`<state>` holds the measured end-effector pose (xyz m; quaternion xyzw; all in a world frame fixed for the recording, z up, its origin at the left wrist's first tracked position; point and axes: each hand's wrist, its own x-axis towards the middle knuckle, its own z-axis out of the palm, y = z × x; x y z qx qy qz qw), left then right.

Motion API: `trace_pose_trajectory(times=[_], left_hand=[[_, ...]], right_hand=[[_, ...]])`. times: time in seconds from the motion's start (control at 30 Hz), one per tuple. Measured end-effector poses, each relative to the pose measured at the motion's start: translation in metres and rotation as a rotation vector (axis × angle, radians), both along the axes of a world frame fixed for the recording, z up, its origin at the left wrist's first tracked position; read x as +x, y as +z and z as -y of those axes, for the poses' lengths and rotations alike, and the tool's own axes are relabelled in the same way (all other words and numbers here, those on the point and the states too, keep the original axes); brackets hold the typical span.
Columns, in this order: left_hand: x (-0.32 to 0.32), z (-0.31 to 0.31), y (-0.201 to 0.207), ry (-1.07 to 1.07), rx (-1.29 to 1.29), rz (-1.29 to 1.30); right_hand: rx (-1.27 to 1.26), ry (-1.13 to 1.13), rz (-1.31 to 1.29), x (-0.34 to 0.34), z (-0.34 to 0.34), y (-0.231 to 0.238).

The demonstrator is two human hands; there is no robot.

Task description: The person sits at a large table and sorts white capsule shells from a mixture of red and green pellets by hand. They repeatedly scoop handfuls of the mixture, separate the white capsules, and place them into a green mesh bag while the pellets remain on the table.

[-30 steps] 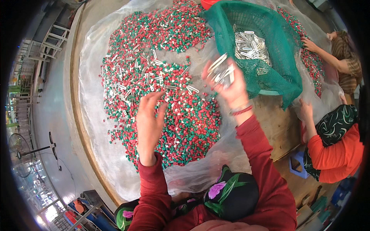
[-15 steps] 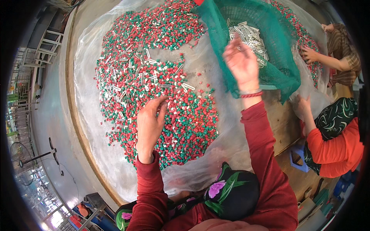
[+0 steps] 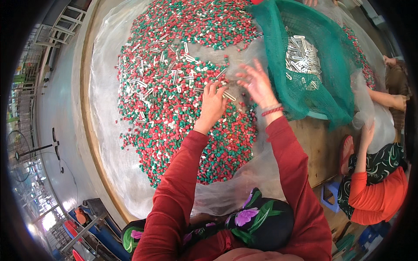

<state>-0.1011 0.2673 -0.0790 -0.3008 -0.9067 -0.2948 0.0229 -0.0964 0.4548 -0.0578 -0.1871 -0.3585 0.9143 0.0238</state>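
A wide bed of small red, green and white pieces (image 3: 174, 135) is spread on the sheet, with long pale slotted strips (image 3: 141, 83) scattered among them. Over its right part, my left hand (image 3: 212, 106) reaches down with bent fingers apart. A pale strip (image 3: 229, 96) lies right beside its fingertips; whether they touch it I cannot make out. My right hand (image 3: 257, 87) hovers just right of the left one, fingers spread, nothing in it. Farther right is a green basket draped in green mesh (image 3: 274, 56), holding a heap of similar pale strips (image 3: 302, 58).
Translucent sheeting (image 3: 104, 130) lies beneath the pieces on a table with a raised wooden edge (image 3: 82, 108). A co-worker in an orange top (image 3: 376, 191) is at the right, near a blue stool (image 3: 331, 195). Another person's forearm (image 3: 385, 98) reaches in beyond.
My right hand has moved from above the basket back left toward the pieces. My left hand has gone forward and right, near the pale strips. The whole view has shifted somewhat.
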Motion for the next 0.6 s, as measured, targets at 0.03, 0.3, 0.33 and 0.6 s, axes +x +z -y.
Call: trace_pose_trajectory(times=[0.03,0.3,0.33,0.6], left_hand=[[0.001,-0.003,0.004,0.0,0.055,0.031],[0.019,-0.006,0.06,0.024,0.355,0.219],[0.019,-0.003,0.058,0.009,0.353,0.236],[0.039,-0.01,-0.014,-0.073,-0.261,0.044]], right_hand=[[0.051,-0.051,0.007,-0.009,-0.015,-0.005],[0.458,-0.521,0.185,-0.01,-0.074,-0.036],[0.44,-0.513,0.219,-0.006,-0.077,-0.032],[1.647,-0.085,-0.158,-0.026,-0.064,-0.061]])
